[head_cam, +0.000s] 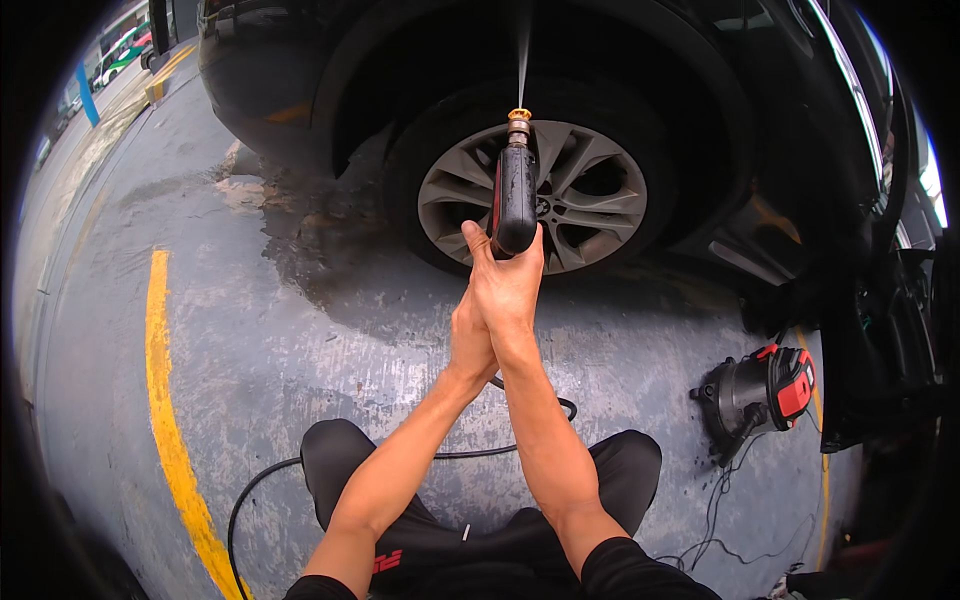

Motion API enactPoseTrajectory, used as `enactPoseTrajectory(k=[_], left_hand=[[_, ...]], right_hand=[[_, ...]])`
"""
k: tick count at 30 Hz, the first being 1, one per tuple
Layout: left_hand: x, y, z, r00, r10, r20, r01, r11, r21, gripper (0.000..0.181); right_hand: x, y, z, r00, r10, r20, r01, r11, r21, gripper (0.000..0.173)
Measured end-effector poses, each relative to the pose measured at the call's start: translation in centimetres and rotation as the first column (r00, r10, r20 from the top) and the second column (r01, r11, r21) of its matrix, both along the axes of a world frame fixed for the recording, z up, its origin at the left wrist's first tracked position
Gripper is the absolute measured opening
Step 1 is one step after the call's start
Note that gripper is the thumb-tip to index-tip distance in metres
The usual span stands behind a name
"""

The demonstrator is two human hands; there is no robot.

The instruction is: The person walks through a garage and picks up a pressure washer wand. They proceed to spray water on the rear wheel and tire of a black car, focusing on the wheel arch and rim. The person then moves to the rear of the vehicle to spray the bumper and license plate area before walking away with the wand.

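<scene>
A black pressure washer gun (516,191) with an orange nozzle (519,115) points away from me. From the nozzle a thin white water jet (524,56) fans out into the dark wheel arch. My right hand (510,289) is wrapped around the gun's grip. My left hand (469,326) is pressed against it on the left, clasping at the grip; most of its fingers are hidden. Beyond the gun stands a car wheel with a silver alloy rim (600,199) and black tire (405,187).
The black car body (262,82) fills the far side. A black hose (259,480) loops across the grey floor around my knees. At right stands a black and red wet-dry vacuum (757,390) with loose cords (712,495), below an open car door (885,330). A wet patch (315,255) darkens the floor.
</scene>
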State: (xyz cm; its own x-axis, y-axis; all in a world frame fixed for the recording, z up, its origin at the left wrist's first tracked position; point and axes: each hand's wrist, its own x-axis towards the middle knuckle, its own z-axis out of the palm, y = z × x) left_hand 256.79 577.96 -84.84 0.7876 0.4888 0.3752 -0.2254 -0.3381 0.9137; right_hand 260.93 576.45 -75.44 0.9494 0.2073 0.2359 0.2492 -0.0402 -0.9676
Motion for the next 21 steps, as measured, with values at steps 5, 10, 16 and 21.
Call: enactPoseTrajectory(k=[5, 10, 16, 21], left_hand=[[-0.1, 4.1, -1.3, 0.999, -0.002, 0.054, 0.01, 0.989, -0.149, 0.055], [0.8, 7.7, -1.6, 0.909, 0.114, 0.401, 0.06, 0.916, -0.396, 0.049], [2.1, 12.0, -3.2, 0.902, 0.111, 0.416, 0.138, 0.841, -0.523, 0.038], [3.5, 15.6, -2.1, 0.923, 0.018, 0.385, 0.215, 0.807, -0.55, 0.033]], right_hand=[[-0.6, 3.7, 0.0, 0.997, 0.079, 0.0, -0.078, 0.993, -0.093, 0.058], [-1.1, 7.2, 0.3, 0.971, 0.197, 0.136, -0.156, 0.952, -0.265, 0.063], [0.7, 9.5, 0.1, 0.929, 0.327, 0.175, -0.232, 0.88, -0.415, 0.069], [3.1, 10.3, 0.6, 0.91, 0.358, 0.21, -0.241, 0.869, -0.433, 0.063]])
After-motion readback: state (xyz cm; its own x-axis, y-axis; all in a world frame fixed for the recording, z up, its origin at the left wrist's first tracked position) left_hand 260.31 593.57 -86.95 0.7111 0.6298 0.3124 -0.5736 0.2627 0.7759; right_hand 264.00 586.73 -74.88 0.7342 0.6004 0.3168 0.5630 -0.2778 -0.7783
